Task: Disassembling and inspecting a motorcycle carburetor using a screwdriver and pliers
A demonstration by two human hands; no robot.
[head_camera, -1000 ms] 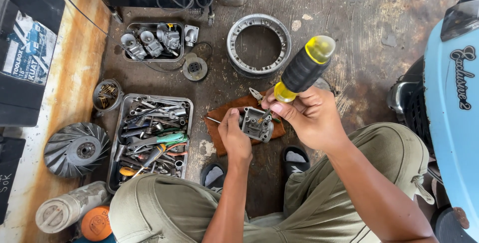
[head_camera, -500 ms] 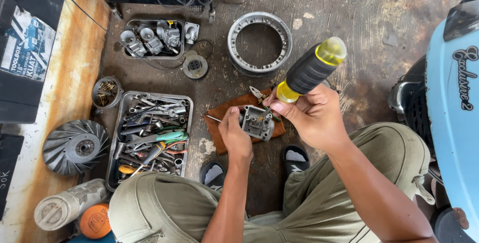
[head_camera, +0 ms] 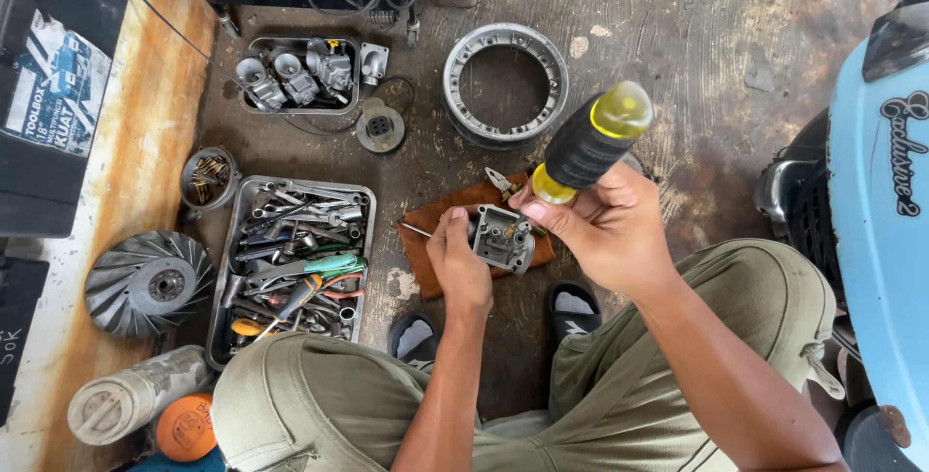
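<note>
Left hand grips the carburetor, right hand clenches the screwdriver; keep it square, press firmly.

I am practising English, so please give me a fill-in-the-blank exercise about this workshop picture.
1. The right hand holds a screwdriver with a black and ____ handle.
2. The left hand steadies a small ____ part.
3. The part sits over a ____ cloth.

Missing words: yellow; metal; brown
</note>
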